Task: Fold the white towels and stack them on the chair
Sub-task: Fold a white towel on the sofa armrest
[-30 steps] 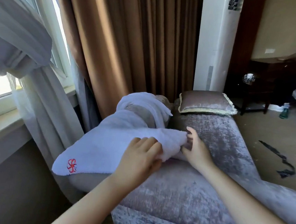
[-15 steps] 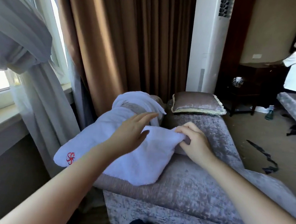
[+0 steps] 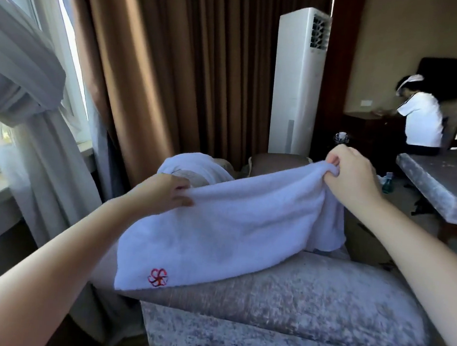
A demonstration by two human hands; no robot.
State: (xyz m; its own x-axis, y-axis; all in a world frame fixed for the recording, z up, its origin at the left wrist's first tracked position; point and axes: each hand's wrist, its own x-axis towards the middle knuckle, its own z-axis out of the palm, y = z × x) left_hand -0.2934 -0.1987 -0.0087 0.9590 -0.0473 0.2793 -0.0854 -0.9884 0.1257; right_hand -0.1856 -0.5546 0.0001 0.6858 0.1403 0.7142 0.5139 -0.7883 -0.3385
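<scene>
The curtain [image 3: 176,70] fills the wall from ten to twelve o'clock, and in front of it the chair [image 3: 307,300] runs away from the person, from six o'clock toward twelve. I see no folded stack on the part of its seat that shows, so I judge the job to be near its start.

The towel [image 3: 239,224] is the one being worked. It hangs in the air over the chair as a wide sheet. Its top edge is stretched between the two hands, and its bottom edge at seven o'clock drapes over the chair's near roll. It looks opened out, or at most doubled once, and I cannot tell which. It has not been laid down as a finished fold.

Beyond it, at eleven o'clock, a second towel [image 3: 192,163] lies rumpled over something rounded at the chair's far end, just beside a cushion [image 3: 275,163] at twelve. It appears unfolded, so it is left to do as well.

The right hand [image 3: 355,176], raised at one o'clock, pinches the towel's top right corner between thumb and curled fingers. The left hand [image 3: 167,192], lower at ten o'clock, pinches the top left corner the same way.

A small red logo [image 3: 157,277] shows at the towel's bottom left corner.

What remains is folding both towels and stacking them on the chair.
</scene>
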